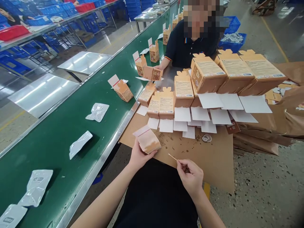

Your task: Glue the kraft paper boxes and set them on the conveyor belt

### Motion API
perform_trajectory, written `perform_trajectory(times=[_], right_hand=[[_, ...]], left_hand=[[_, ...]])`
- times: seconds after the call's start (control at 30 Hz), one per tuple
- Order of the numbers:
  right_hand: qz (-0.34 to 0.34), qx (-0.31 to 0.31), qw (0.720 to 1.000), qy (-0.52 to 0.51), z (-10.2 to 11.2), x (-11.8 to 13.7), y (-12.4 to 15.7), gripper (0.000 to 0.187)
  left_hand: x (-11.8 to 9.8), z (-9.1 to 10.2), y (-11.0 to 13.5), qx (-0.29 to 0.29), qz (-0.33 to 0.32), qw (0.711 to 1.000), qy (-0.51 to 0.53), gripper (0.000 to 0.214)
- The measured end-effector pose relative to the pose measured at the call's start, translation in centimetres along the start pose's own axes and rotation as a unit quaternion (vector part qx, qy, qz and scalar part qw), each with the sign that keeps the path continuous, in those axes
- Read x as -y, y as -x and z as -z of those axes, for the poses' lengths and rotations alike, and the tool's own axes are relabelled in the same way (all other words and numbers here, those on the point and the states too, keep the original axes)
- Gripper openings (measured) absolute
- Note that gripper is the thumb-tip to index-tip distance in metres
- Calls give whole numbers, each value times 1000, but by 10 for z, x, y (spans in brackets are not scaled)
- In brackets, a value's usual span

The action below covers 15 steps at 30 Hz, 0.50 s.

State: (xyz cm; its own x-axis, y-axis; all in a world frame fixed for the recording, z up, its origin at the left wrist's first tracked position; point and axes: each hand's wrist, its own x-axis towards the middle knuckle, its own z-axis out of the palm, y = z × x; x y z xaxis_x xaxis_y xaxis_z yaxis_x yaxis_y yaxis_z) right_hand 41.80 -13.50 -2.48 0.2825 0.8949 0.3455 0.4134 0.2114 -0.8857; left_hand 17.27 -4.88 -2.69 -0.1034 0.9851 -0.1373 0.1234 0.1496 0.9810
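Observation:
In the head view my left hand [140, 157] is wrapped round a small cardboard box [147, 139], tilted, with its pale flap pointing up and away. Between the fingertips of my right hand [190, 174] is a cotton swab [172, 156], its white tip pointing toward the box but apart from it. Both hands are over the near edge of a brown cardboard sheet [209, 158]. A small round clear dish [206, 138] sits on the sheet, near dark wet-looking spots.
Open-flapped boxes [184, 90] are stacked across the sheet's far side. On the left, a green conveyor belt [71, 126] carries silver pouches [98, 112] and upright boxes [124, 91]. Opposite, a co-worker [192, 41] holds a box [153, 72]. Brown paper [263, 126] lies at right.

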Motion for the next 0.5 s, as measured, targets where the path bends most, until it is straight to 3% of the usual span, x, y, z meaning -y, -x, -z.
perform_trajectory(times=[0.2, 0.37, 0.43, 0.5], right_hand=[[-30, -7, 1000, 7, 8, 4, 14, 29], [-23, 19, 999, 12, 5, 8, 15, 35], [-12, 18, 1000, 8, 6, 8, 14, 33], [-5, 4, 1000, 11, 10, 6, 13, 30]], left_hand=[[23, -7, 9, -31, -10, 999, -40, 78], [18, -14, 11, -16, -15, 999, -27, 75], [13, -5, 6, -12, -18, 1000, -11, 78], [9, 22, -7, -37, -10, 999, 20, 83]])
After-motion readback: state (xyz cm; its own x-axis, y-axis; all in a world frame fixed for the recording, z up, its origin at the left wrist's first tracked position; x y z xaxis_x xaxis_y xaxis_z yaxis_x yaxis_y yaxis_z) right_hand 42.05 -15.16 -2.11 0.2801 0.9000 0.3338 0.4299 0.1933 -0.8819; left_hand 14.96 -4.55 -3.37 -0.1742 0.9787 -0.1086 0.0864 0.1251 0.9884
